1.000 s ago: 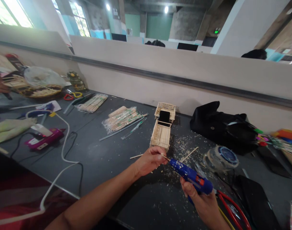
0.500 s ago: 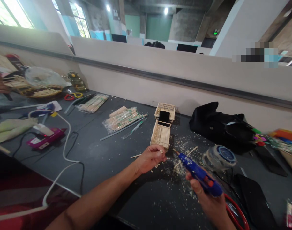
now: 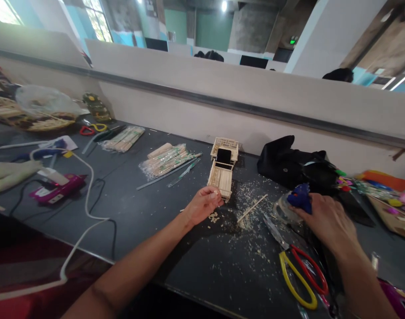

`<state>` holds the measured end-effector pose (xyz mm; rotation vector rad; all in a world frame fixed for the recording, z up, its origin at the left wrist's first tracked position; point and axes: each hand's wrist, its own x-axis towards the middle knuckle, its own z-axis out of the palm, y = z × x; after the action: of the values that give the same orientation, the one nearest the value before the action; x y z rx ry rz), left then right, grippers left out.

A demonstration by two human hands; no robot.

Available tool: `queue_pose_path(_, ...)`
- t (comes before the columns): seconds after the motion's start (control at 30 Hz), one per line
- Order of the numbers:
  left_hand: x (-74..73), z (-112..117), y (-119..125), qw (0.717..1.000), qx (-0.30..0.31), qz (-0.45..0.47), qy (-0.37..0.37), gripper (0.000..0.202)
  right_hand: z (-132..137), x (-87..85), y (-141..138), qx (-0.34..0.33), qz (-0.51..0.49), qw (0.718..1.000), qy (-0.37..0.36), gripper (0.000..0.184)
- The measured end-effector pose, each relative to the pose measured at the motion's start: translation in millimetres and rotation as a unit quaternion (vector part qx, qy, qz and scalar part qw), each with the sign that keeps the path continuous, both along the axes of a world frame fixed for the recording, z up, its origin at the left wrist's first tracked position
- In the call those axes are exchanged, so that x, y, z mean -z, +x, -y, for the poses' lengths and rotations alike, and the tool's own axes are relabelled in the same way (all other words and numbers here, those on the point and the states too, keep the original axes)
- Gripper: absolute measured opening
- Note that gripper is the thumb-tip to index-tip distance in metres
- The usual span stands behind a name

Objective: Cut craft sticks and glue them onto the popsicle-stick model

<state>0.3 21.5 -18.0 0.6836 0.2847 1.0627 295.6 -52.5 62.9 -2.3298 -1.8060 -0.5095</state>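
Observation:
My left hand point(image 3: 204, 207) is closed in a pinch, with a tiny pale wood piece point(image 3: 216, 193) between thumb and fingers. It is at the near end of a small stick-built wooden model point(image 3: 221, 177), partly covering its corner. On the right, my right hand point(image 3: 331, 221) grips a blue glue gun point(image 3: 301, 198) over a clear jar point(image 3: 282, 208); the nozzle is hidden. Between the hands a thin wooden stick point(image 3: 252, 208) lies among wood crumbs. Scissors point(image 3: 293, 252) with one red and one yellow handle lie below my right hand.
Bagged sticks point(image 3: 169, 161) lie left of the model, beside a craft knife point(image 3: 184, 173). A purple power strip point(image 3: 58, 192) with a white cable point(image 3: 89, 204) is at the left. A black bag point(image 3: 288, 159) stands against the partition point(image 3: 189, 113).
My right hand has carried the glue gun from beside the model rightward to the jar, uncovering the scissors. My left hand keeps its pinch near the model. The view has shifted slightly.

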Motion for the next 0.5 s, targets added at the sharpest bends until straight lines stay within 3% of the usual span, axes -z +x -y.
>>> queue_pose_path(0.13, -2.1, -1.0, -1.3, 1.000, -0.001, 0.008, -0.001, 0.033, -7.7, 13.8, 15.0, -0.030, 0.009, 1.000, -0.003, 0.036)
queue_pose_path(0.27, -2.6, -0.6, -1.9, 1.000, 0.000, 0.016, -0.005, 0.032, -0.7, 9.4, 20.4, -0.057, -0.002, 0.998, 0.004, 0.057)
queue_pose_path(0.37, -1.6, -0.9, -2.3, 1.000, -0.009, 0.015, -0.007, 0.030, 17.8, -8.6, 2.2, -0.061, 0.000, 0.995, 0.082, 0.068)
queue_pose_path(0.43, -0.8, -1.3, -2.5, 1.000, -0.014, 0.017, -0.005, 0.029, 32.7, -20.0, -21.7, -0.078, -0.023, 0.984, 0.159, 0.060)
queue_pose_path(0.5, -0.4, -1.5, -2.5, 1.000, -0.016, 0.019, -0.001, 0.029, 44.2, -23.2, -50.0, -0.143, -0.062, 0.969, 0.193, 0.045)
